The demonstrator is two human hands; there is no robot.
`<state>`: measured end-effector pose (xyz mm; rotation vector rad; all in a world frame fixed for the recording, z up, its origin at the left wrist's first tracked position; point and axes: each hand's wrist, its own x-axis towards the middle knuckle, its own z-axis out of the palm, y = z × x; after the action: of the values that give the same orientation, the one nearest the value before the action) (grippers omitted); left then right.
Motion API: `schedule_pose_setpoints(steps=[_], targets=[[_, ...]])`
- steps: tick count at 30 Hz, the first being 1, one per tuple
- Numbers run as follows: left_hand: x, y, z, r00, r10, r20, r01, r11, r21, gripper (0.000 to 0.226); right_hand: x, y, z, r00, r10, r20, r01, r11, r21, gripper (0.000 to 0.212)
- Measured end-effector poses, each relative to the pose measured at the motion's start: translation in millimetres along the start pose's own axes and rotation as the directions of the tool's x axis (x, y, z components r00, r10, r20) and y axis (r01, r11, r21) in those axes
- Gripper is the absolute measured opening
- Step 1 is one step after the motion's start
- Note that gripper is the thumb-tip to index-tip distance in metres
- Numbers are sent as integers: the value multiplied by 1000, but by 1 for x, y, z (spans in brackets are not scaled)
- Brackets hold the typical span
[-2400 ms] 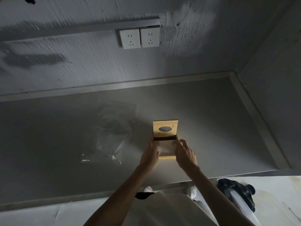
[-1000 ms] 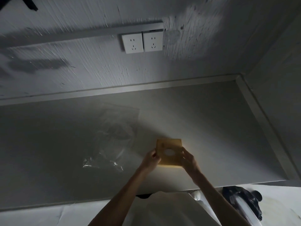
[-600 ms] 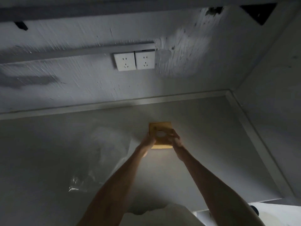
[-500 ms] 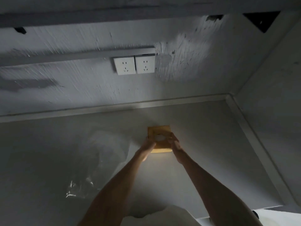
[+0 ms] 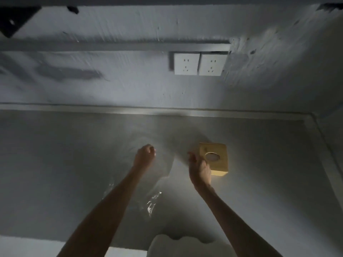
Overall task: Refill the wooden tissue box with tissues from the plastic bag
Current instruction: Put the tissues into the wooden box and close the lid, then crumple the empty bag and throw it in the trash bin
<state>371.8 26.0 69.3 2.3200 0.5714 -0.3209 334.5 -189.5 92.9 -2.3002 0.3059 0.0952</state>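
Note:
The wooden tissue box stands on the grey counter with its lid down, and white tissue shows in the round hole. My right hand covers the box's near left corner with bent fingers around it. The clear plastic bag lies flat to the left, visible mostly as glints under my left forearm. My left hand hovers over the bag's far end with fingers curled. The dim light hides whether it pinches the film.
Two white wall sockets sit on the back wall above the counter. A raised rim runs along the counter's back, and a side wall closes off the right end. The counter's front edge is near my body.
The lid was shut, and both hands carried the box farther back on the counter. My left hand has now left the box and moved left over the bag. Only my right hand stays at the box.

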Motion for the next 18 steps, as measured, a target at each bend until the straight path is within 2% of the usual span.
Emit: schedule_pose_setpoints(steps=[2, 4, 6, 8, 10, 12, 14, 16, 18], targets=[[6, -45, -34, 990, -78, -117, 88, 993, 84, 26, -7, -20, 34, 961, 49, 273, -45, 999, -20, 32], [7, -85, -55, 976, -154, -151, 173, 977, 126, 26, -12, -26, 67, 887, 226, 404, -196, 974, -116, 47], [6, -117, -64, 972, -208, -110, 221, 967, 130, 29, -21, -26, 90, 855, 367, 366, -305, 927, -219, 63], [7, -144, -63, 964, -261, -51, 265, 958, 111, 38, -27, -23, 104, 864, 405, 299, -338, 907, -253, 66], [12, -163, -57, 951, -308, 0, 308, 951, 33, 47, -24, -19, 114, 843, 461, 277, -433, 887, -159, 60], [18, -170, -52, 943, -331, 21, 331, 943, -38, 48, -19, -16, 118, 765, 522, 376, -566, 825, 6, 49], [24, -171, -51, 939, -336, 74, 340, 938, -65, 39, -17, -14, 119, 672, 508, 539, -652, 751, 106, 15], [17, -163, -56, 932, -341, 122, 353, 930, -99, 10, -23, -21, 111, 602, 512, 613, -700, 707, 98, 25], [5, -155, -62, 903, -387, 188, 412, 904, -116, 28, -31, -23, 103, 599, 508, 619, -722, 678, 141, 24]])
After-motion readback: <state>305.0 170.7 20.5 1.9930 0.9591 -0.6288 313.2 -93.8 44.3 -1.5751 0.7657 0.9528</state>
